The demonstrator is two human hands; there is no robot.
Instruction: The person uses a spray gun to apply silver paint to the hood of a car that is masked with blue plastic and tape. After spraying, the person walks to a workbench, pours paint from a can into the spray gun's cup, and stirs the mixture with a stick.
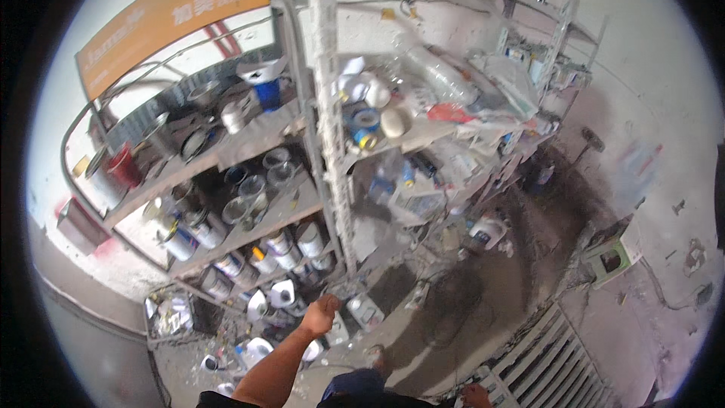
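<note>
My left hand (321, 314) reaches out over the floor in front of the metal shelf rack. Its fingers are curled closed, and whatever may be inside them is hidden. Beneath and beside it in this view are white jugs (282, 293) and a pale flat box (365, 311) on the floor. At the lower edge, only part of my right hand (474, 395) shows, close to a grey slatted pallet (547, 359). Those fingers look closed, but I cannot make out what they hold, if anything.
Paint cans (179, 243) and clear plastic tubs (278, 170) fill the left rack. Plastic-wrapped rolls (445, 79) crowd the bench to its right. A crate of scraps (172, 313) stands at the lower left. A green and white stool (610, 261) is on the right.
</note>
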